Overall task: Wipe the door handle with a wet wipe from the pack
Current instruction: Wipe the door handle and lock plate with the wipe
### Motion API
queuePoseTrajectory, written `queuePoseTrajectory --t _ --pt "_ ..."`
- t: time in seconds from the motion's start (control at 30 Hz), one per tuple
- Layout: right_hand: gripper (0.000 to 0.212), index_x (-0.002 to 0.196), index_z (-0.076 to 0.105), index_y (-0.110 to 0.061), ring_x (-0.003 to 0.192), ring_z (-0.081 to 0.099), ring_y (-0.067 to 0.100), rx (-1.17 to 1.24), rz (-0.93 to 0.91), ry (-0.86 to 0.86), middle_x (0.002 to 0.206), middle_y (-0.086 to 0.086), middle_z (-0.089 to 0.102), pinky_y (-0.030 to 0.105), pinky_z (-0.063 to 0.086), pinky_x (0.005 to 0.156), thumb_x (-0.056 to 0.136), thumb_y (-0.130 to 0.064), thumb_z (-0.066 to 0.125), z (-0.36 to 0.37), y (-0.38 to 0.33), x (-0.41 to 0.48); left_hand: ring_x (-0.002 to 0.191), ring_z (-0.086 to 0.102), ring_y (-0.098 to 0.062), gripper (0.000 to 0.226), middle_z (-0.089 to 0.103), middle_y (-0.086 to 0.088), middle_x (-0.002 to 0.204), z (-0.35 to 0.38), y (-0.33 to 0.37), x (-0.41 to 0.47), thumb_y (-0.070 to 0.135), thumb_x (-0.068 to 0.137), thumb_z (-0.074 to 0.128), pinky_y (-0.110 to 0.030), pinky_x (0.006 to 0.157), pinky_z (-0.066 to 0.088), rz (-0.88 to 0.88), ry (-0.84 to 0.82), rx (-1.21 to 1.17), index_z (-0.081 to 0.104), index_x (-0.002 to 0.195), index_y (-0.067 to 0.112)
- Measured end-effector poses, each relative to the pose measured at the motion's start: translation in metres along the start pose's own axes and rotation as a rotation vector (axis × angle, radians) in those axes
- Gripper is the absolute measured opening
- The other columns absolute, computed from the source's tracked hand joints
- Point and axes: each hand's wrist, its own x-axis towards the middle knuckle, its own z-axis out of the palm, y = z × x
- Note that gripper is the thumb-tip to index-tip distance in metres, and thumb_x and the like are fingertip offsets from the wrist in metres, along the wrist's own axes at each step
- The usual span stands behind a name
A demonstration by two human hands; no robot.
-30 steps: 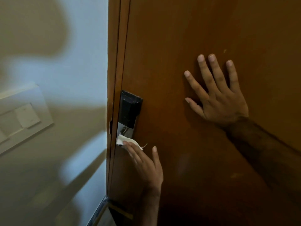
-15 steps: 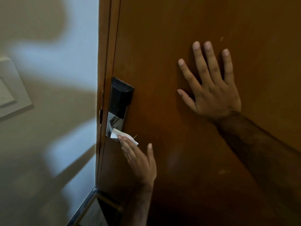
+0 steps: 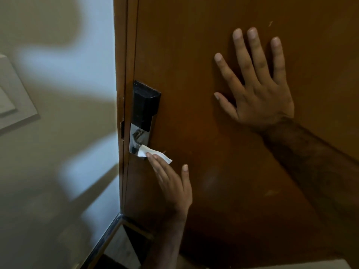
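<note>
A black and chrome door lock unit sits on the left edge of a brown wooden door. My left hand reaches up from below and presses a folded white wet wipe against the lock's shiny lower plate. The wipe lies under my fingertips, partly sticking out to the right. My right hand rests flat on the door with fingers spread, right of the lock. The lever itself is hidden. No wipe pack is in view.
A pale wall with shadows fills the left side. A white switch plate is mounted on it at the left edge. A dark floor strip runs along the door's bottom corner.
The view has shifted a little across the frames. My left hand stays on the lock's lower plate with the wipe, with small shifts. My right hand remains flat on the door.
</note>
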Motion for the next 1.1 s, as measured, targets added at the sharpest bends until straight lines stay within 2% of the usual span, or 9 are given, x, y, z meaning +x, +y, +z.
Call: queuePoseTrajectory --t 0.23,0.3,0.4,0.47,0.6,0.7,0.87,1.0,1.1 --pt "0.076 0.177 0.015 -0.016 0.164 0.021 0.047 0.010 0.003 0.004 0.178 0.027 0.019 0.070 0.019 0.129 0.115 -0.056 0.032 -0.001 0.001 0.000 0.160 0.018 -0.042 0.095 -0.024 0.004 0.173 -0.021 -0.012 0.052 0.072 0.101 0.025 -0.064 0.112 0.048 -0.020 0.110 -0.020 -0.009 0.167 0.014" --pt "0.075 0.177 0.015 -0.016 0.164 0.020 0.047 0.019 0.002 -0.001 0.178 0.027 0.018 0.070 0.018 0.129 0.115 -0.056 0.032 -0.001 0.000 0.000 0.161 0.016 -0.041 0.094 -0.023 0.000 0.176 -0.013 -0.013 0.030 0.072 0.102 0.025 -0.065 0.114 0.044 0.001 0.051 0.071 -0.011 0.167 0.016" --pt "0.076 0.177 0.012 -0.017 0.164 0.019 0.047 0.026 0.002 -0.005 0.178 0.027 0.016 0.068 0.014 0.128 0.115 -0.057 0.030 0.000 -0.001 0.000 0.165 0.002 -0.032 0.094 -0.020 -0.005 0.177 -0.008 -0.025 -0.002 0.069 0.104 0.028 -0.061 0.126 0.028 0.106 -0.043 0.185 -0.012 0.167 0.012" --pt "0.076 0.177 0.011 -0.018 0.164 0.018 0.046 0.032 0.008 -0.010 0.178 0.027 0.015 0.068 0.012 0.128 0.115 -0.058 0.029 -0.001 0.000 0.000 0.165 0.000 -0.032 0.095 -0.023 -0.004 0.176 -0.015 -0.031 0.008 0.069 0.104 0.029 -0.062 0.126 0.027 0.136 -0.059 0.201 -0.014 0.166 0.013" --pt "0.075 0.177 0.009 -0.018 0.165 0.017 0.046 0.038 0.006 -0.019 0.179 0.027 0.013 0.068 0.010 0.128 0.115 -0.056 0.028 -0.003 -0.001 0.000 0.157 0.026 -0.046 0.090 -0.026 0.004 0.175 -0.035 -0.024 0.049 0.072 0.100 0.028 -0.067 0.103 0.053 0.049 0.020 0.063 -0.026 0.161 0.033" --pt "0.075 0.177 0.008 -0.017 0.165 0.016 0.046 0.038 0.007 -0.026 0.179 0.027 0.012 0.067 0.009 0.128 0.116 -0.056 0.028 -0.004 -0.001 0.000 0.151 0.038 -0.047 0.091 -0.019 0.001 0.177 -0.031 -0.010 0.040 0.076 0.097 0.024 -0.066 0.100 0.055 -0.064 0.011 -0.020 -0.023 0.163 0.033" --pt "0.076 0.177 0.011 -0.016 0.164 0.017 0.048 0.037 0.006 -0.030 0.178 0.028 0.014 0.069 0.012 0.128 0.116 -0.056 0.030 -0.006 -0.001 0.000 0.161 0.015 -0.039 0.090 -0.022 -0.002 0.177 -0.009 0.003 -0.010 0.074 0.101 0.021 -0.063 0.123 0.034 0.011 -0.066 0.041 -0.024 0.163 0.028" --pt "0.076 0.177 0.014 -0.015 0.163 0.021 0.048 0.020 0.002 -0.016 0.177 0.028 0.017 0.069 0.016 0.127 0.115 -0.056 0.032 -0.006 0.000 -0.001 0.159 0.021 -0.044 0.091 -0.026 0.003 0.174 -0.021 -0.004 0.026 0.075 0.099 0.024 -0.066 0.114 0.044 -0.055 0.001 -0.018 -0.028 0.160 0.034" --pt "0.076 0.177 0.013 -0.015 0.163 0.020 0.048 0.013 0.002 -0.015 0.178 0.028 0.017 0.069 0.015 0.127 0.115 -0.056 0.031 -0.006 0.000 0.001 0.159 0.020 -0.046 0.092 -0.019 -0.004 0.177 -0.028 -0.003 0.055 0.068 0.100 0.031 -0.066 0.110 0.049 -0.086 0.081 -0.092 -0.020 0.164 0.025"
